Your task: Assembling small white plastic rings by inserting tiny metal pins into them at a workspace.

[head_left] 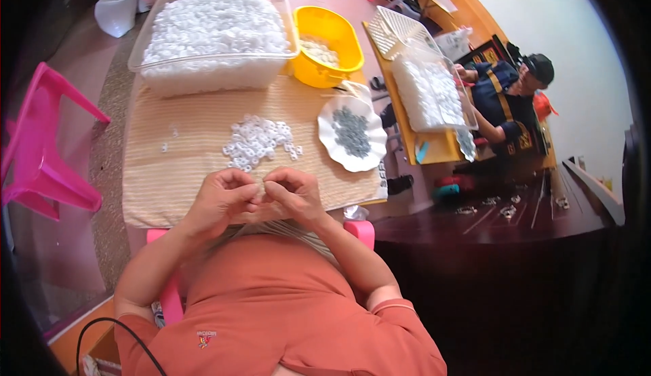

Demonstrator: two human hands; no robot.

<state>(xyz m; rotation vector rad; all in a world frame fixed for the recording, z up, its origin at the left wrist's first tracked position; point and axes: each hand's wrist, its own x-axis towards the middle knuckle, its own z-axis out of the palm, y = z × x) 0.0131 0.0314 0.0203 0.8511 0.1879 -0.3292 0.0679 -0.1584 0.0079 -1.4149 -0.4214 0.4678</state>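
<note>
At the front edge of the cloth-covered table (183,196), my left hand (227,200) and my right hand (296,196) meet with fingers pinched together. Whatever lies between their fingertips is hidden or too small to make out. Just beyond them spreads a loose pile of small white ring-shaped plastic pieces (254,139). To the right, a white scalloped plate (329,139) bears a heap of small grey-green pieces (351,132). A few single white pieces (164,147) lie off to the left of the pile.
A large clear bin (210,69) full of white pieces stands at the table's back, beside a yellow tub (346,40) with pale pieces. At left is a pink plastic chair (54,152). Across the right side, another person (508,98) sits by a second filled clear bin (434,94).
</note>
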